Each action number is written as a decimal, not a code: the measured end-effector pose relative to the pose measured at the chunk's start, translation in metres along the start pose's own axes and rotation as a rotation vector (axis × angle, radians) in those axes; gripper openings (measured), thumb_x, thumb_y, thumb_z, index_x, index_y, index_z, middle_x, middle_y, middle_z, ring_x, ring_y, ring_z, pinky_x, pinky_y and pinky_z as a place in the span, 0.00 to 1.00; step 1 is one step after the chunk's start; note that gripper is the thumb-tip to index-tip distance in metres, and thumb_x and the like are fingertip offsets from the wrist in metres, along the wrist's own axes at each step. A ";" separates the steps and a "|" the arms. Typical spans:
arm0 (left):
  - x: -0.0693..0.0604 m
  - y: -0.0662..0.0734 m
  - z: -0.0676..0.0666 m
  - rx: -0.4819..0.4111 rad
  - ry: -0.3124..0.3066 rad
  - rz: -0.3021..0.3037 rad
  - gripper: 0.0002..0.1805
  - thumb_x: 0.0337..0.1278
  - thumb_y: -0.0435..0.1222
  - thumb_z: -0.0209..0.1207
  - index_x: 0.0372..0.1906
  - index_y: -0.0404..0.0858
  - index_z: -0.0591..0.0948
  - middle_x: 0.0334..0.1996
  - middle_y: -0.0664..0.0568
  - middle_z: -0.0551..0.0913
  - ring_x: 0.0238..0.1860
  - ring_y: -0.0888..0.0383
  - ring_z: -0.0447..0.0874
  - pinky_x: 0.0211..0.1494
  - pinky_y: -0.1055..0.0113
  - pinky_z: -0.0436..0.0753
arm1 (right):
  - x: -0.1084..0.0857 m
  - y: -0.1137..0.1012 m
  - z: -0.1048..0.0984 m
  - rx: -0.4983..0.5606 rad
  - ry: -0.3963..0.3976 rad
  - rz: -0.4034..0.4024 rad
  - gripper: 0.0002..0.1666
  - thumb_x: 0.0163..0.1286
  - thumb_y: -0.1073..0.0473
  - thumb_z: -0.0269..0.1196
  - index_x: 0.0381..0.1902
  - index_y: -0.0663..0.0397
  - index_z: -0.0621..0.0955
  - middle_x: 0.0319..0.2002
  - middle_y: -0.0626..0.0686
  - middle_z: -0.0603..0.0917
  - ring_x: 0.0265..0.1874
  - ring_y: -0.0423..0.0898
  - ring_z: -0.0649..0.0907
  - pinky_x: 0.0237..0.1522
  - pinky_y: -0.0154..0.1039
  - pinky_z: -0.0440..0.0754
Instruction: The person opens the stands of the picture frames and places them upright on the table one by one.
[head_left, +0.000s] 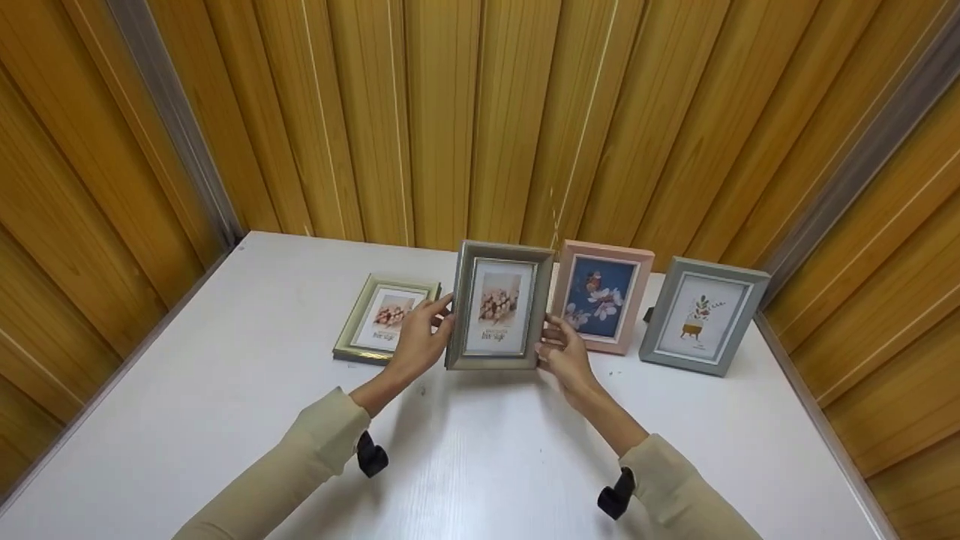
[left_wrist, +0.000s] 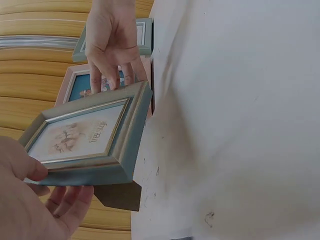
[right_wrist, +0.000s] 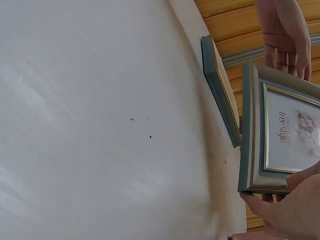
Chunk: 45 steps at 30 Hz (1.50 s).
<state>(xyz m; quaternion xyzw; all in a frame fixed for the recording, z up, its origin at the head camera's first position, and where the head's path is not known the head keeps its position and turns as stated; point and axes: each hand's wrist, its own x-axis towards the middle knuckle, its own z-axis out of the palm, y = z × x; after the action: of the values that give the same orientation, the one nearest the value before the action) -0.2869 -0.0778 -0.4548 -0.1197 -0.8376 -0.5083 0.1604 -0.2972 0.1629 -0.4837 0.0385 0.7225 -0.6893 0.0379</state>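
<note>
Both hands hold a grey-green picture frame point(head_left: 501, 306) with a flower print, upright with its face toward the head camera. The left hand point(head_left: 421, 337) grips its left edge, thumb in front and fingers behind. On the opposite edge, the right hand point(head_left: 568, 358) pinches the frame low down. In the left wrist view the frame point(left_wrist: 127, 120) is tilted, a dark stand flap point(left_wrist: 120, 195) showing behind it, and the right hand point(left_wrist: 112, 45) is at the far side. The right wrist view shows the same frame point(right_wrist: 254, 130) between the left hand point(right_wrist: 286, 35) and the right hand point(right_wrist: 295, 210).
A gold-green frame point(head_left: 351, 341) leans back on the white table point(head_left: 225, 360), left of the held one. To the right stand a pink frame point(head_left: 637, 300) with a blossom picture and a grey-green frame point(head_left: 742, 322) with a plant print. Wood-look panels point(head_left: 442, 120) rise behind.
</note>
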 end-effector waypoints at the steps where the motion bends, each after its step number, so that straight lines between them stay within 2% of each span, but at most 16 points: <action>1: 0.001 -0.002 0.001 0.014 0.013 -0.012 0.21 0.67 0.25 0.55 0.63 0.24 0.78 0.42 0.34 0.84 0.42 0.41 0.88 0.44 0.54 0.88 | 0.000 -0.001 0.001 -0.021 0.001 -0.014 0.36 0.71 0.74 0.55 0.76 0.61 0.63 0.63 0.66 0.72 0.57 0.54 0.78 0.51 0.40 0.83; 5: 0.005 -0.008 0.004 0.034 0.045 -0.042 0.23 0.62 0.24 0.56 0.62 0.19 0.76 0.42 0.31 0.84 0.43 0.39 0.88 0.48 0.50 0.88 | 0.000 -0.004 0.006 -0.111 -0.005 -0.081 0.39 0.69 0.72 0.59 0.77 0.62 0.63 0.66 0.68 0.72 0.66 0.62 0.75 0.60 0.44 0.81; 10: 0.015 -0.010 0.009 0.020 0.075 -0.102 0.27 0.56 0.24 0.60 0.63 0.21 0.76 0.43 0.32 0.85 0.44 0.40 0.87 0.50 0.50 0.87 | 0.002 -0.006 0.012 -0.154 -0.014 -0.125 0.41 0.69 0.70 0.60 0.79 0.59 0.62 0.68 0.67 0.72 0.69 0.63 0.73 0.65 0.50 0.78; 13: 0.023 -0.011 0.012 0.057 0.125 -0.168 0.27 0.55 0.22 0.60 0.63 0.24 0.78 0.44 0.33 0.86 0.45 0.41 0.87 0.50 0.52 0.87 | 0.006 -0.006 0.016 -0.144 -0.022 -0.131 0.43 0.69 0.70 0.60 0.79 0.59 0.61 0.70 0.67 0.71 0.70 0.63 0.71 0.68 0.52 0.76; 16: 0.032 -0.014 0.017 0.086 0.170 -0.261 0.26 0.57 0.22 0.58 0.64 0.28 0.79 0.46 0.35 0.88 0.47 0.43 0.88 0.51 0.54 0.88 | 0.011 -0.005 0.021 -0.103 -0.037 -0.135 0.44 0.67 0.71 0.61 0.79 0.60 0.59 0.71 0.67 0.68 0.72 0.64 0.69 0.73 0.55 0.71; 18: 0.037 -0.017 0.020 0.086 0.202 -0.295 0.26 0.57 0.22 0.58 0.63 0.30 0.80 0.47 0.36 0.88 0.47 0.43 0.89 0.51 0.54 0.88 | 0.015 -0.003 0.024 -0.082 -0.051 -0.134 0.46 0.66 0.71 0.61 0.80 0.61 0.57 0.72 0.67 0.65 0.74 0.65 0.66 0.76 0.55 0.68; 20: 0.042 -0.021 0.024 0.081 0.239 -0.292 0.25 0.57 0.22 0.57 0.61 0.30 0.82 0.46 0.37 0.89 0.46 0.44 0.89 0.52 0.54 0.87 | 0.020 -0.002 0.026 -0.073 -0.062 -0.133 0.47 0.67 0.72 0.60 0.81 0.61 0.55 0.74 0.67 0.63 0.76 0.65 0.63 0.77 0.55 0.65; 24: 0.050 -0.029 0.031 0.067 0.295 -0.243 0.22 0.58 0.21 0.57 0.58 0.31 0.84 0.45 0.37 0.89 0.45 0.43 0.89 0.52 0.52 0.86 | 0.028 0.000 0.028 -0.065 -0.077 -0.117 0.49 0.67 0.71 0.60 0.82 0.59 0.52 0.78 0.65 0.58 0.80 0.63 0.57 0.80 0.54 0.60; 28: 0.055 -0.034 0.038 0.046 0.299 -0.231 0.22 0.60 0.21 0.58 0.59 0.32 0.84 0.47 0.37 0.88 0.46 0.43 0.89 0.53 0.52 0.86 | 0.036 0.002 0.030 -0.041 -0.077 -0.117 0.53 0.66 0.72 0.61 0.82 0.59 0.48 0.80 0.66 0.53 0.81 0.63 0.53 0.81 0.55 0.54; 33: 0.059 -0.038 0.046 0.051 0.303 -0.239 0.22 0.62 0.21 0.58 0.60 0.32 0.83 0.48 0.37 0.88 0.47 0.44 0.89 0.53 0.53 0.86 | 0.044 0.003 0.030 -0.056 -0.066 -0.094 0.55 0.66 0.70 0.62 0.83 0.58 0.46 0.82 0.65 0.51 0.82 0.62 0.50 0.82 0.54 0.51; 40: 0.061 -0.039 0.059 0.119 0.232 -0.205 0.22 0.65 0.24 0.59 0.63 0.33 0.81 0.49 0.39 0.87 0.49 0.45 0.87 0.54 0.54 0.86 | 0.048 0.015 0.019 -0.099 -0.048 -0.053 0.54 0.70 0.68 0.59 0.84 0.53 0.41 0.82 0.63 0.48 0.83 0.60 0.48 0.82 0.54 0.50; 45: 0.061 -0.041 0.059 0.132 0.204 -0.212 0.24 0.63 0.23 0.60 0.65 0.34 0.80 0.50 0.39 0.86 0.50 0.45 0.87 0.56 0.53 0.85 | 0.047 0.020 0.018 -0.126 -0.061 -0.054 0.55 0.70 0.69 0.58 0.84 0.50 0.40 0.83 0.62 0.48 0.83 0.60 0.48 0.82 0.55 0.51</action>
<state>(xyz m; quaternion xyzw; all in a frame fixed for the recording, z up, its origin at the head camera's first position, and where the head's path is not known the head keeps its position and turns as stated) -0.3672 -0.0418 -0.4900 0.0326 -0.8563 -0.4760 0.1976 -0.3416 0.1461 -0.5091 -0.0046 0.7637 -0.6441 0.0437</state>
